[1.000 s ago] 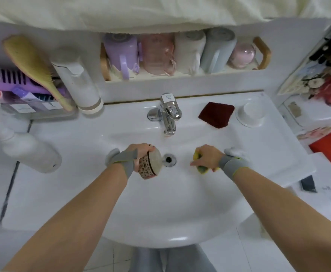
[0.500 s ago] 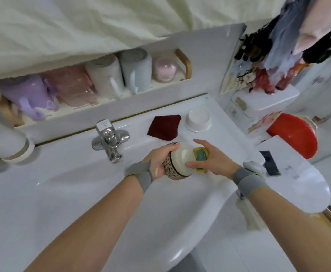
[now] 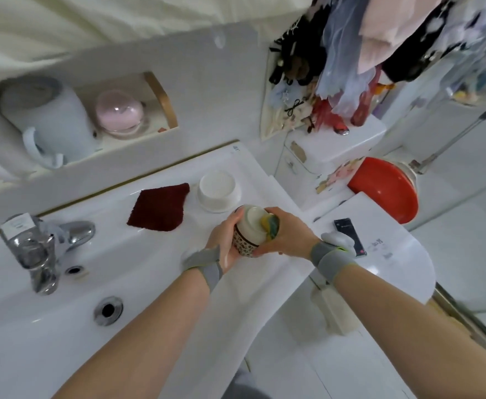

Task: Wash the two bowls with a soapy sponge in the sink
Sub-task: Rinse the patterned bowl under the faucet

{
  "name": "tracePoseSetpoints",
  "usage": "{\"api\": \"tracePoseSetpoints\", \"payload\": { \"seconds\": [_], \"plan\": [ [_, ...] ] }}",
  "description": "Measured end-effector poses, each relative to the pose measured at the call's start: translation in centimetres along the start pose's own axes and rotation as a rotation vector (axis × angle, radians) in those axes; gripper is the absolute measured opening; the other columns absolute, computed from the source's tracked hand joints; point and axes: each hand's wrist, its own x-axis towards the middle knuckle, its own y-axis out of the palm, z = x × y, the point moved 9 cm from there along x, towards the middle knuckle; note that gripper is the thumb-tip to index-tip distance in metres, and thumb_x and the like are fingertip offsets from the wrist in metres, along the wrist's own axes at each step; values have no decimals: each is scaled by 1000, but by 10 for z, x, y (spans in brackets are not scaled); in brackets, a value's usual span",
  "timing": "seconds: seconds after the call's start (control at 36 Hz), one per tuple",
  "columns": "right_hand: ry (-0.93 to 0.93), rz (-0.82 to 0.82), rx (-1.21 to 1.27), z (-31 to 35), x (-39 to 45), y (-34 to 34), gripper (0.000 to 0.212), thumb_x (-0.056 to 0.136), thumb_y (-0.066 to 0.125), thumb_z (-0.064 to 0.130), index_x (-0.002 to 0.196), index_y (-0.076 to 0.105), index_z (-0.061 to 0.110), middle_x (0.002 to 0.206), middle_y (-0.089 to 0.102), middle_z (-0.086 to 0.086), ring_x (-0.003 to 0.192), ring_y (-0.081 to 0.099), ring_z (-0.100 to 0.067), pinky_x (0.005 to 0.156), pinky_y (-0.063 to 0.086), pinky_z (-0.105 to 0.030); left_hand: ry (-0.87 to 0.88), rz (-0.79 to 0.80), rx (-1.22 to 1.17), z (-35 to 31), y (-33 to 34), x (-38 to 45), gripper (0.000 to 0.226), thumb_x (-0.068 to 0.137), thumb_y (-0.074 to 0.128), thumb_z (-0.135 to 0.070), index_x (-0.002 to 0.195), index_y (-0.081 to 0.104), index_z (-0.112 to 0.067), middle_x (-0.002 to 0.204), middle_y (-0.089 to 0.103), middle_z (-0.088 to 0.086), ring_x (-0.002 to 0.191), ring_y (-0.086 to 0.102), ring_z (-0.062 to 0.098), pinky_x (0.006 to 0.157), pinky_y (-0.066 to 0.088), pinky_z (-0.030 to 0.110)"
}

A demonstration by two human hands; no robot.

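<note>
My left hand grips the patterned bowl over the sink's right edge; my right hand presses the sponge against it.

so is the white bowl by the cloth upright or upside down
Upside down: the white bowl sits rim-down on the sink ledge, its flat base facing up.

- The person is wearing no sleeves; both forearms are showing bare up to the wrists.
- The left hand is wearing no glove, and a grey fabric band is wrapping its wrist, with a white piece showing at the band's outer edge.
- The right hand is also going ungloved, and a matching grey wrist band is carrying a white rounded module with a thin yellow-green edge.
</note>
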Motion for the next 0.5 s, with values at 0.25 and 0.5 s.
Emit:
{"api": "tracePoseSetpoints", "payload": {
  "seconds": [0.25,0.5],
  "plan": [
    [-31,-100,-230,-9,19,-9,106,48,85,56,137,31,37,115,59,9,101,59,-20,83,50,-31,90,-315,474,-5,-23,25,85,65,38,-82,110,56,-12,115,64,11,102,62,34,93,51,48],
    [-103,-85,-439,9,19,-4,100,53,82,57,135,31,31,117,59,7,102,60,-22,82,52,-34,182,-386,1022,-33,-31,22,61,96,38,-52,74,64,-1,80,65,16,85,63,34,82,55,43]
  ]
}}
